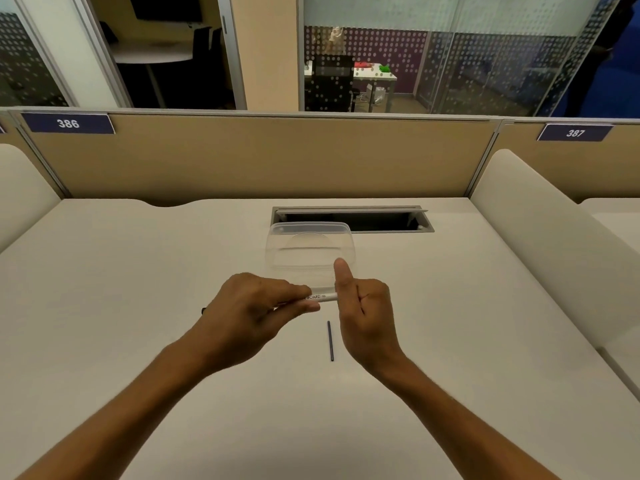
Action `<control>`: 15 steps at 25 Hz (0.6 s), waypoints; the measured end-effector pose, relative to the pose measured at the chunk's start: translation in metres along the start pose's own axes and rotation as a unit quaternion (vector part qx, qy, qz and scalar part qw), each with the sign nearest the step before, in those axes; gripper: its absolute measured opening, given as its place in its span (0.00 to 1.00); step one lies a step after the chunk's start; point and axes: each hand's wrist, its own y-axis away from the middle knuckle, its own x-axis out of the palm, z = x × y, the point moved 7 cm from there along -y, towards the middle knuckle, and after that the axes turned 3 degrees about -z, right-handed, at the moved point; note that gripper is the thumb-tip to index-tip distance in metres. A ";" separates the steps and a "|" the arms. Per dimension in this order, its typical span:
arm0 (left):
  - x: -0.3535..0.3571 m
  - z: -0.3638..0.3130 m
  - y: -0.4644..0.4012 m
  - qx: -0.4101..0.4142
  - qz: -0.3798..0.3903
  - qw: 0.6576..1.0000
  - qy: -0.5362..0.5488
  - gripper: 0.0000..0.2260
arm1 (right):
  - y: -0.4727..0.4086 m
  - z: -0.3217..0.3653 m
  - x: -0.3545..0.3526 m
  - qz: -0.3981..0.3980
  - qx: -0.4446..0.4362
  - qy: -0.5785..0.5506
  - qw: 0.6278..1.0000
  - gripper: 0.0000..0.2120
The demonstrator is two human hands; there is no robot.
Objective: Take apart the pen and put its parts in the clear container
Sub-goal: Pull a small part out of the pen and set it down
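Observation:
My left hand (258,306) grips a white pen barrel (320,297) printed with "BOARD", held level above the desk. The barrel's right end meets my right hand (363,308), whose fingers are curled at that end with the thumb raised; the end itself is hidden. A small dark tip (203,310) pokes out at the left of my left hand. A thin dark refill rod (330,341) lies loose on the desk between my wrists. The clear container (310,252) stands just beyond my hands, and nothing shows inside it.
The white desk (138,289) has an open cable slot (353,220) behind the container. A beige partition (263,157) closes the back, and padded side dividers (540,216) flank the desk.

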 end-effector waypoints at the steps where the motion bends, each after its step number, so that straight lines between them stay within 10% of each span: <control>1: 0.001 0.004 -0.003 -0.050 0.046 0.992 0.104 0.16 | -0.001 0.014 -0.004 -0.002 -0.090 0.025 0.996 0.26; 4: 0.007 0.006 -0.002 -0.166 0.218 0.905 0.326 0.11 | 0.011 0.052 -0.008 -0.003 -0.378 0.115 0.918 0.24; 7: 0.005 0.002 0.002 -0.177 0.258 0.888 0.338 0.10 | 0.014 0.063 -0.009 -0.020 -0.456 0.131 0.880 0.20; 12: -0.019 -0.011 -0.004 -0.051 0.038 0.995 0.073 0.10 | -0.005 0.029 -0.006 0.004 -0.129 0.061 0.990 0.26; 15: -0.018 -0.028 -0.001 0.093 0.021 0.968 -0.231 0.08 | 0.001 -0.010 0.008 0.056 0.180 -0.010 0.982 0.24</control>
